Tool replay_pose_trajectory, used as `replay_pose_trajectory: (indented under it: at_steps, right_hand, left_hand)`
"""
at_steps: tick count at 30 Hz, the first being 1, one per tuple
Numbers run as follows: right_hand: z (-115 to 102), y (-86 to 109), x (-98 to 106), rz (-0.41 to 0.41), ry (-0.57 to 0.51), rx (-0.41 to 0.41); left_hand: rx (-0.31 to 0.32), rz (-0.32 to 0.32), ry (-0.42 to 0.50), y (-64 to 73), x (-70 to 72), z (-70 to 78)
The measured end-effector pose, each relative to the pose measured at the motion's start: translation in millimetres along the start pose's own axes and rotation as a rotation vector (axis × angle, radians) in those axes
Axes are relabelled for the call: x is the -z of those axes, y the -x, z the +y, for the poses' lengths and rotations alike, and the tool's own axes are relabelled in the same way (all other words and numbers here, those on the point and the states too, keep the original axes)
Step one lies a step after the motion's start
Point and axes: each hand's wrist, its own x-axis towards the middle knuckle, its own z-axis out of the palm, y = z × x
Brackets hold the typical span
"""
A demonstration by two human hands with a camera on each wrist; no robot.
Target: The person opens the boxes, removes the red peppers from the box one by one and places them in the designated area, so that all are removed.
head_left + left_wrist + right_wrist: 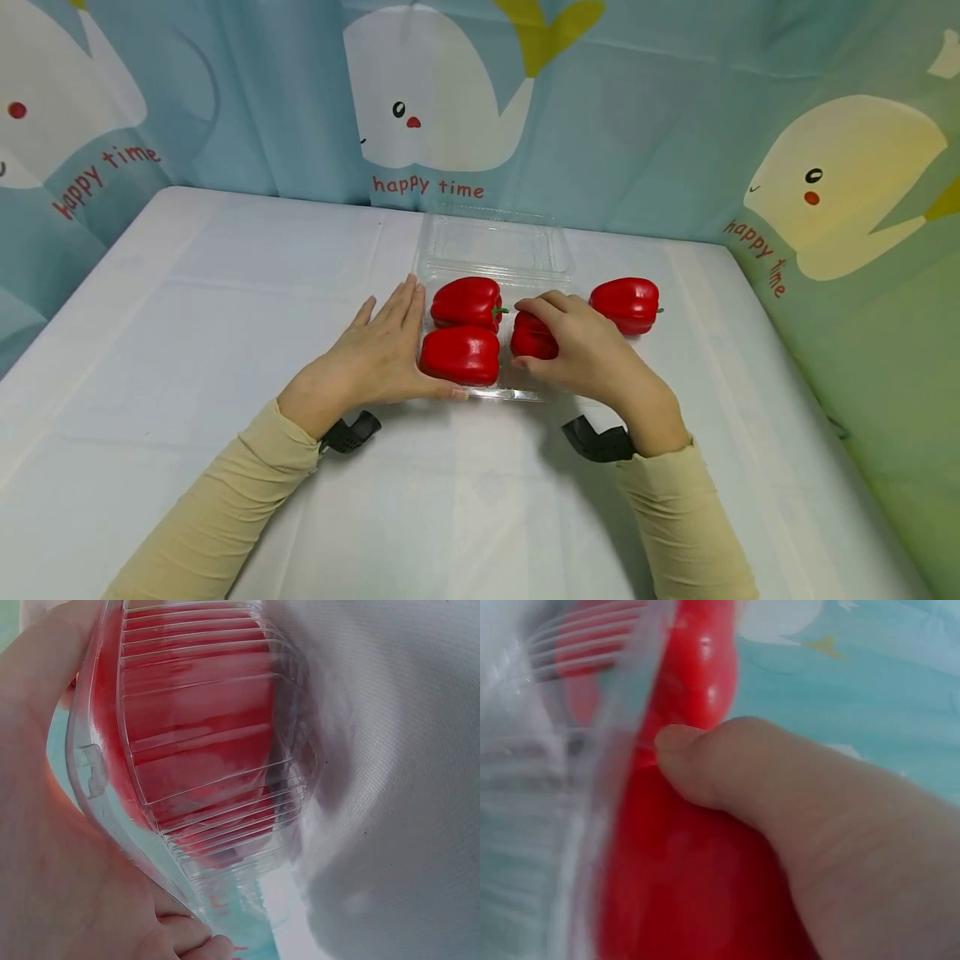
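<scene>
Near the centre of the head view we find a clear, ribbed plastic clamshell container (pixel 525 395), its transparent hinged lid (pixel 491 246) laid open toward the top of the frame. In the container's left half we see a glossy red bell pepper with a green stem (pixel 465 302) directly above a second glossy red bell pepper (pixel 460 357). The left hand (pixel 378 357) lies along the container's left side, fingers straight and touching it, the thumb stretched along the near edge.

Just right of centre, we see the right hand (pixel 590 346) gripping a third glossy red bell pepper (pixel 531 337), thumb and fingers curled round it, at the container's right half; we cannot tell whether this pepper rests on the container floor. A fourth glossy red bell pepper (pixel 626 306), stem pointing right, lies outside on the white cloth-covered table (pixel 187 350), near the right hand.

Across the top of the frame we see a pale blue curtain (pixel 637 167) printed with white whales and red "happy time" lettering.
</scene>
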Motion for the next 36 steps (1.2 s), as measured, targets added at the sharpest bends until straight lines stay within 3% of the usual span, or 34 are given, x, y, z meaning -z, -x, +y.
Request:
replay_pose_trajectory:
  at_steps: [6,20,31,36]
  right_hand:
    - [5.0,5.0,8.7,0.105,-0.082,-0.001]
    - [21.2,20.8,31.8,0.342,-0.171,-0.105]
    - [32.4,28.9,39.7,0.366,-0.195,-0.17]
    - [38.1,31.9,42.6,0.4,-0.177,-0.145]
  left_hand:
    - [-0.002,0.001,-0.008,0.1,-0.1,0.2]
    - [-0.007,0.004,-0.017,2.1,1.2,0.6]
    - [-0.005,0.0,-0.016,1.9,0.6,-0.4]
    - [-0.007,0.004,-0.013,1.8,0.5,-0.3]
